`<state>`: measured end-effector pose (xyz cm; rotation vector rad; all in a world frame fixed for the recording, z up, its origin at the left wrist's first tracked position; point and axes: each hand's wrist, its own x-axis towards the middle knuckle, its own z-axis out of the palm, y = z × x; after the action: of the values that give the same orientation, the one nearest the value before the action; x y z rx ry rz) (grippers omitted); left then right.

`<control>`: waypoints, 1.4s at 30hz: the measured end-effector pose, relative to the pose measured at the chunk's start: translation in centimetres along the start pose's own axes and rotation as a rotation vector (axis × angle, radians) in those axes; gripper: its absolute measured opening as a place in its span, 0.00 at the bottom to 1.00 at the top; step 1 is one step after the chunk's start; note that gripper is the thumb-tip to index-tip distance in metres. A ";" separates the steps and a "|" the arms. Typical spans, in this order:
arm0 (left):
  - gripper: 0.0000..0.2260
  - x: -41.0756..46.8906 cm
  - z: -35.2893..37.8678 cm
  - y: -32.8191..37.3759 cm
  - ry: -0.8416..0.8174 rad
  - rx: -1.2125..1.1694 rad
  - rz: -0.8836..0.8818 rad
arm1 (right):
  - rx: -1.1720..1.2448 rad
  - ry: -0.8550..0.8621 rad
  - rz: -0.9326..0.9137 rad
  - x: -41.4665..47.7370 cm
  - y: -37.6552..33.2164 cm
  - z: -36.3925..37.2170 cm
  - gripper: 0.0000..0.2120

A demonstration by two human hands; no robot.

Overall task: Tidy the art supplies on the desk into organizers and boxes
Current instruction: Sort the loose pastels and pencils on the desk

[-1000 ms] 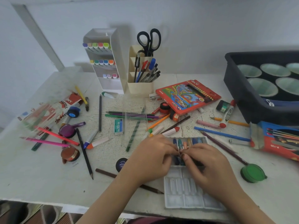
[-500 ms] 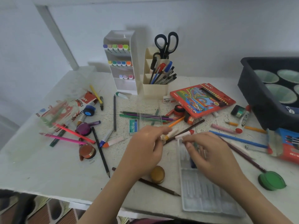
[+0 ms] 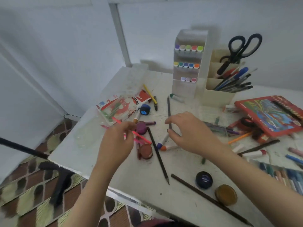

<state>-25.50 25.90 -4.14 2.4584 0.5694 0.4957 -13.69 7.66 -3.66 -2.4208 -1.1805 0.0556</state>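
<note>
Nearby, the desk (image 3: 124,176) ends at its near-left corner, just left of the left hand (image 3: 117,145); bare surface lies on the near side of both hands. That hand's grip pinches a pink pencil (image 3: 141,137) beside a purple paint pot (image 3: 141,127). The right hand (image 3: 188,133) hovers, its grip open and holding nothing, thumb and forefinger apart around the near end of a dark pencil (image 3: 168,108).

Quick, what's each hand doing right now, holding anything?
Left hand: pinching a pink pencil.
Right hand: open, fingers spread, holding nothing.
</note>
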 end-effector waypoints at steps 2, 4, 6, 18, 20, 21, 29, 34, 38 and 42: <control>0.12 0.2 -0.9 -1.9 0.019 0.018 -0.042 | -0.031 -0.018 -0.008 2.1 -0.8 1.1 0.15; 0.11 0.3 -1.6 -3.4 0.000 0.056 -0.076 | -0.064 -0.029 -0.019 3.7 -1.5 2.1 0.16; 0.10 0.3 -1.9 -4.6 -0.031 0.129 -0.105 | -0.098 -0.029 -0.036 5.1 -2.3 3.1 0.16; 0.08 1.1 -1.0 -4.9 0.020 0.377 -0.247 | -0.200 0.020 -0.025 6.8 -2.6 4.7 0.10; 0.07 1.1 -1.0 -4.6 0.033 0.352 -0.241 | -0.198 0.013 -0.020 6.8 -2.5 4.6 0.09; 0.07 1.1 -1.1 -4.3 0.031 0.351 -0.231 | -0.200 0.011 -0.014 6.7 -2.4 4.6 0.09; 0.06 0.6 -3.5 -1.5 0.013 0.309 -0.150 | 0.021 -0.001 0.135 4.8 -1.4 2.1 0.03; 0.02 0.2 -4.1 1.0 0.084 0.227 -0.074 | 0.161 0.034 0.228 2.3 0.3 -0.3 0.08; 0.04 0.1 -3.9 3.0 0.123 0.133 -0.018 | 0.254 0.053 0.321 -0.3 2.2 -2.8 0.09; 0.08 0.7 -2.6 4.6 0.011 -0.138 -0.098 | 0.370 0.114 0.385 -3.6 4.1 -5.3 0.10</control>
<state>-24.81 23.95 0.74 2.2864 0.6359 0.4930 -11.73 0.78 -1.12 -2.2465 -0.5799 0.2296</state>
